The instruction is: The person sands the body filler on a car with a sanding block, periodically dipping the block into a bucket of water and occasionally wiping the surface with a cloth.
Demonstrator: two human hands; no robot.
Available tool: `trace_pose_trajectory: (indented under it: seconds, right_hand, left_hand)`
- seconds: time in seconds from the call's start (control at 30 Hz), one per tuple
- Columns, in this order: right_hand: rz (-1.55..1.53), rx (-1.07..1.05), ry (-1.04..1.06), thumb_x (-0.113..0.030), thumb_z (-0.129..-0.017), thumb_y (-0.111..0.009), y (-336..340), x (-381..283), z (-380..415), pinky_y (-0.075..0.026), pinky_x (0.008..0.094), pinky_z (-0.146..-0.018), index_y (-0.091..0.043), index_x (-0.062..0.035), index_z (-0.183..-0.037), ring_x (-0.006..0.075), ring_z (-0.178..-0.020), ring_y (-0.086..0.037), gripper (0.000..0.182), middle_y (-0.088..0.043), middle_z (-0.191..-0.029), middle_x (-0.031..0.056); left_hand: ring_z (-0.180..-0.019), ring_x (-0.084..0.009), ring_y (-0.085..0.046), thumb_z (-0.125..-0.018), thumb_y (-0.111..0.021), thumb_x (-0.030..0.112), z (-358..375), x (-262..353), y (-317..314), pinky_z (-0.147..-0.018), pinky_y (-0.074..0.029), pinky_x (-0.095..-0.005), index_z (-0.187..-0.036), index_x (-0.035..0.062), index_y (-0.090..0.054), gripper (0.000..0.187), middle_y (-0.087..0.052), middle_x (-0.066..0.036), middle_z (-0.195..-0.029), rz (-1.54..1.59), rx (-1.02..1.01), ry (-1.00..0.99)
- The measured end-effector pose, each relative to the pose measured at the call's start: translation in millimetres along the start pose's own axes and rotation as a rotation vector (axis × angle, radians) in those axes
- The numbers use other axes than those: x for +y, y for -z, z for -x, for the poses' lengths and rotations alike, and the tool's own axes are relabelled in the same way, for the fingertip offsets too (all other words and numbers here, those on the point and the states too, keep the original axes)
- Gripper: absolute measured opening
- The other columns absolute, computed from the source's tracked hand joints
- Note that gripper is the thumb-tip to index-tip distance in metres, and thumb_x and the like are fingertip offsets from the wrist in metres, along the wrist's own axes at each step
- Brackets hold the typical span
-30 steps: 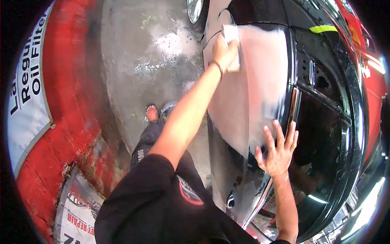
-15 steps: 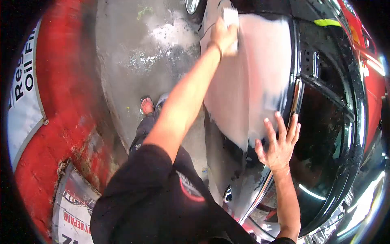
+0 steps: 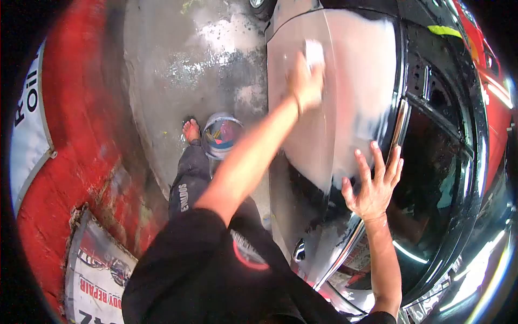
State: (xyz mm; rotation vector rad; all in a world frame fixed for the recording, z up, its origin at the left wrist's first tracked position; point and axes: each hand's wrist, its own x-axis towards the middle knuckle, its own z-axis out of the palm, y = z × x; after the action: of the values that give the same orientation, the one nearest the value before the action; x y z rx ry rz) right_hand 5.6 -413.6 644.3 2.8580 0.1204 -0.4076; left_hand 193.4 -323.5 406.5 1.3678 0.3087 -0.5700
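Note:
My left hand (image 3: 306, 81) is wrapped round a white sanding block (image 3: 314, 53), blurred by motion, and presses it against the car's side. Under it is a dull pinkish-grey patch (image 3: 359, 70) on the black car's body panel, with a crease line running along it. Nearer to me the panel (image 3: 302, 200) turns glossy black. My right hand (image 3: 371, 186) lies with fingers spread on the upper edge of the panel, close to the window's chrome trim (image 3: 398, 127), holding nothing.
A bucket (image 3: 237, 125) of water with coloured items stands on the wet concrete floor (image 3: 162, 81) beside my bare foot (image 3: 190, 130). To the left is a red wall (image 3: 81, 108) with signs (image 3: 32, 140). The car's dark window (image 3: 426, 189) lies to the right.
My left hand has slid the sanding block back toward me along the pinkish-grey patch. My right hand stays on the panel. The bucket has come into fuller view.

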Motion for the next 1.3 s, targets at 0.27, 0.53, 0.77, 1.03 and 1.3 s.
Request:
trace_pose_trajectory:
  seconds: [0.27, 0.53, 0.77, 1.03, 1.3]
  right_hand:
    - [-0.002, 0.022, 0.013, -0.042, -0.090, -0.069, 1.4, -0.2, -1.5, -0.015, 0.0675, -0.129, -0.062, -0.0220, -0.151, 0.0564, -0.159, -0.025, 0.065, -0.046, -0.166, 0.0128]
    - [-0.010, 0.026, 0.016, -0.043, -0.090, -0.069, 2.2, 1.4, -1.0, -0.015, 0.0675, -0.129, -0.060, -0.0222, -0.152, 0.0561, -0.159, -0.024, 0.066, -0.045, -0.167, 0.0129]
    - [-0.002, 0.016, 0.033, -0.043, -0.091, -0.069, -0.2, 2.3, 3.9, -0.014, 0.0666, -0.130, -0.060, -0.0223, -0.153, 0.0543, -0.161, -0.022, 0.066, -0.043, -0.168, 0.0120]
    - [0.012, 0.051, 0.058, -0.044, -0.091, -0.069, -1.8, 2.5, 5.9, -0.013, 0.0662, -0.130, -0.058, -0.0221, -0.154, 0.0509, -0.163, -0.019, 0.067, -0.043, -0.168, 0.0112]
    - [0.077, 0.115, 0.099, -0.042, -0.092, -0.069, -8.3, 1.8, 15.5, -0.014, 0.0625, -0.131, -0.055, -0.0236, -0.157, 0.0485, -0.162, -0.021, 0.068, -0.044, -0.167, 0.0081]
  left_hand:
    - [-0.111, -0.0444, -0.069, -0.100, -0.066, 0.028, 35.4, -8.7, -17.6, -0.103, -0.040, -0.0632, -0.117, -0.0031, -0.055, 0.037, -0.070, -0.027, -0.117, -0.312, 0.130, -0.149]
    - [-0.113, -0.0442, -0.067, -0.099, -0.064, 0.025, 29.9, 0.1, -19.4, -0.101, -0.041, -0.0634, -0.120, -0.0046, -0.055, 0.037, -0.067, -0.026, -0.117, -0.568, 0.181, -0.209]
    - [-0.111, -0.0468, -0.071, -0.103, -0.062, 0.029, -32.9, -20.0, -11.2, -0.109, -0.040, -0.0603, -0.125, -0.0028, -0.055, 0.039, -0.075, -0.026, -0.113, -0.534, 0.230, -0.043]
    - [-0.110, -0.0492, -0.067, -0.102, -0.064, 0.024, 199.7, -49.2, -28.4, -0.105, -0.037, -0.0691, -0.124, -0.0074, -0.050, 0.041, -0.064, -0.032, -0.116, -0.396, 0.091, -0.195]
    - [-0.105, -0.0460, -0.069, -0.099, -0.064, 0.020, 63.1, -75.9, -18.1, -0.100, -0.041, -0.0611, -0.121, -0.0050, -0.053, 0.035, -0.070, -0.024, -0.108, -0.549, 0.255, -0.171]
